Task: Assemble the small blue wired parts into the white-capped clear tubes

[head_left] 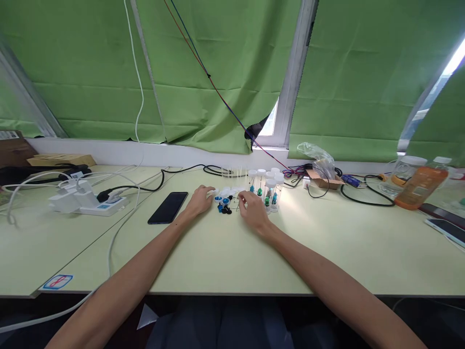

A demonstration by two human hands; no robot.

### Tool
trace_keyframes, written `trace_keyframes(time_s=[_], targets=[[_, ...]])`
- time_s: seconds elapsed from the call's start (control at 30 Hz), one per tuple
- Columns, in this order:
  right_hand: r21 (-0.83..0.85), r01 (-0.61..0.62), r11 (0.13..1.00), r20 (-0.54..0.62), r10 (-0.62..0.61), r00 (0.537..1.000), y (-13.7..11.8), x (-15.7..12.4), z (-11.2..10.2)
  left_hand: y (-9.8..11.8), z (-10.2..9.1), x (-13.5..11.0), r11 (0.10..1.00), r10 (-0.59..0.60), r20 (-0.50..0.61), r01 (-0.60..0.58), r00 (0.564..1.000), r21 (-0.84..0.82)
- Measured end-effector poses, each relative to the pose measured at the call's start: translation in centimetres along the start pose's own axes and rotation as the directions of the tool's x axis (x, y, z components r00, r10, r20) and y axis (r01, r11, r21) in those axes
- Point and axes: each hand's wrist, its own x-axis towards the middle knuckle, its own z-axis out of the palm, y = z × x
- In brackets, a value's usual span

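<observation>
My left hand [201, 201] rests on the table with its fingers stretched toward some white caps [225, 190]; nothing shows in it. Across from it, my right hand [254, 209] has its fingertips drawn together beside thin dark rods [237, 205]; whatever lies between them is too small to make out. Between both hands are small blue shiny parts [223, 200] in white holders and a cluster of black and blue pieces [225, 209]. Several clear tubes with white caps [270, 194], holding green and blue pieces on thin rods, stand just past my right hand.
A black phone [167, 208] lies left of my left hand. Farther left sits a white power strip [98, 204] with plugs and trailing cables. Behind are black cables [218, 169] and a small cardboard box [323, 180]. An orange bottle [421, 186] leans at the right.
</observation>
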Motion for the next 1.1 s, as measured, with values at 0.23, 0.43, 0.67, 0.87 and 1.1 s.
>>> trace_keyframes(time_s=[0.23,0.43,0.67,0.87,1.1], targets=[[-0.035,-0.028,0.999,0.050,0.030,0.998,-0.1,0.0,-0.2,-0.2,0.6,0.3,0.984,0.104,0.073,-0.114,0.992,0.139],[-0.054,-0.032,0.998,0.044,0.035,0.998,-0.2,0.0,-0.2,-0.1,0.8,0.3,0.986,0.114,0.066,-0.121,0.991,0.116],[-0.128,-0.026,0.991,0.117,0.042,0.992,0.1,0.1,-0.2,0.7,0.1,-0.6,0.999,-0.008,0.020,0.007,1.000,0.031],[-0.174,-0.035,0.984,0.198,0.070,0.978,0.2,0.1,-0.4,1.0,-0.3,-0.7,1.000,-0.016,0.014,0.016,1.000,0.016],[-0.233,-0.026,0.972,0.281,0.092,0.955,0.5,0.2,-0.3,1.1,-0.4,-1.1,0.997,-0.055,0.028,0.054,0.998,0.050]])
